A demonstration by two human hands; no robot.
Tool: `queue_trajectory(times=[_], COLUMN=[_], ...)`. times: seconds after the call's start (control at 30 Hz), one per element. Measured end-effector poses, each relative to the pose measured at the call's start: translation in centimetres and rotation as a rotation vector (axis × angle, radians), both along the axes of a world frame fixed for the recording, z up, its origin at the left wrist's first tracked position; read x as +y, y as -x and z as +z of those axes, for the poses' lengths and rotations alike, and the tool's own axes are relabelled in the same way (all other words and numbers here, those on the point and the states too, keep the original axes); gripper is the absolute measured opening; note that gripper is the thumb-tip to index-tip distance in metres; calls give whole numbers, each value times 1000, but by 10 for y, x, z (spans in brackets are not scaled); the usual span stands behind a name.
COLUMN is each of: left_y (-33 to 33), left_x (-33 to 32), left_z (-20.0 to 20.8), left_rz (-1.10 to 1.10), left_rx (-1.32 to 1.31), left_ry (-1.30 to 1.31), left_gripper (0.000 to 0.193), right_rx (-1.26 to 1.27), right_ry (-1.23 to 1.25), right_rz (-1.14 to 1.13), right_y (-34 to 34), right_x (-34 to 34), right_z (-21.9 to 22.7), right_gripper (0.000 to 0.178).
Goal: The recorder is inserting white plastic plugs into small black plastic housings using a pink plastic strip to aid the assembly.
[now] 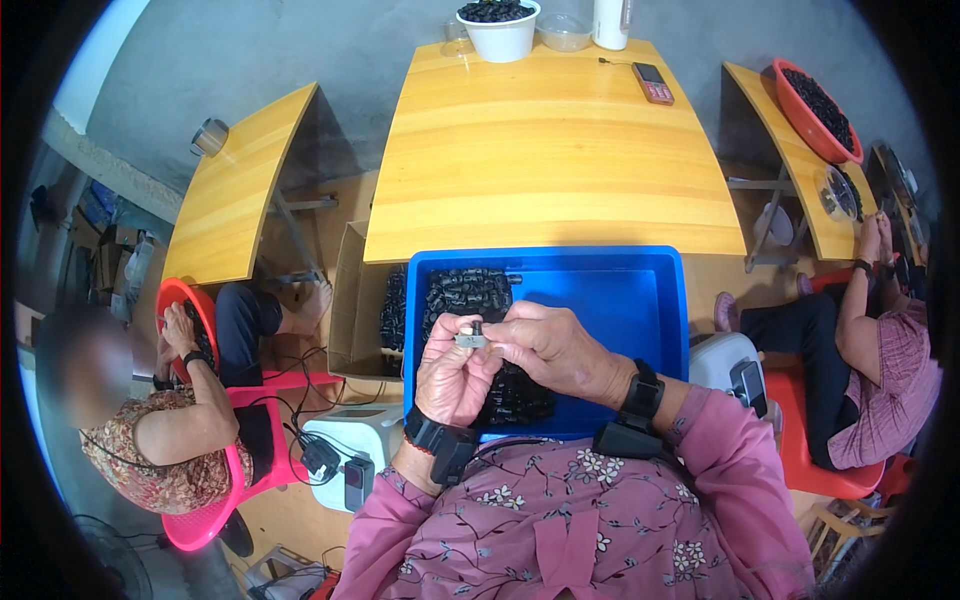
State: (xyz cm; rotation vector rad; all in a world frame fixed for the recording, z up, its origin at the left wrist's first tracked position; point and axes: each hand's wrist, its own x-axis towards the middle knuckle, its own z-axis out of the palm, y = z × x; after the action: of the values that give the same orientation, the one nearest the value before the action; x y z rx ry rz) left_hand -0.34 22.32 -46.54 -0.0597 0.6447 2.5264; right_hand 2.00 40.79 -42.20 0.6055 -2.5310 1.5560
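Observation:
My left hand (452, 378) is closed on a small grey block (469, 341), held between thumb and fingers above a blue plastic bin. Meeting it from the right, my right hand (560, 350) pinches a small black part (477, 327) at the top of the block. Fingers hide most of that part, so its shape is unclear. The blue bin (678, 330) lies beneath both hands. Inside, on its left side, sit many short black plastic pieces (468, 292), with more black pieces (518, 395) under my wrists. Both wrists wear black strapped devices.
Beyond the bin stands a wooden table (550, 150) with a white tub (503, 38) of black parts and a phone (653, 83). A cardboard box (350, 310) adjoins the bin. People sit at left and right, near a red basin (172, 295) and an orange-red basin (790, 112).

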Motion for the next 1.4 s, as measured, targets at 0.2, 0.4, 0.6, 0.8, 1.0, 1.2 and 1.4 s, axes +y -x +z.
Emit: queue_trajectory(times=[0.2, 0.4, 0.6, 0.8, 1.0, 1.2, 1.4], left_y=[0, -1, 0, -2, 2, 2, 1], left_x=[1, 1, 1, 2, 2, 1, 2], left_z=[2, 1, -4, 2, 4, 7, 10], left_rz=[-17, -14, -11, -7, -66, -56, 3], left_rx=[16, 9, 31, 7, -37, -48, 17], left_ry=[-19, 4, 24, 77, -4, 53, 177], left_gripper=[17, 16, 15, 14, 15, 11, 7], right_rx=[62, 45, 30, -31, -371, -340, -227], right_ry=[103, 124, 138, 181, 511, 425, 226], right_rz=[-2, -24, -48, -58, -144, -83, -49], right_y=[0, 0, -1, -2, 6, 8, 15], right_x=[-1, -3, -4, 1, 7, -10, -12], right_z=[-14, -17, -23, -13, -13, 7, 7], right_gripper=[24, 22, 23, 21, 25, 22, 15])
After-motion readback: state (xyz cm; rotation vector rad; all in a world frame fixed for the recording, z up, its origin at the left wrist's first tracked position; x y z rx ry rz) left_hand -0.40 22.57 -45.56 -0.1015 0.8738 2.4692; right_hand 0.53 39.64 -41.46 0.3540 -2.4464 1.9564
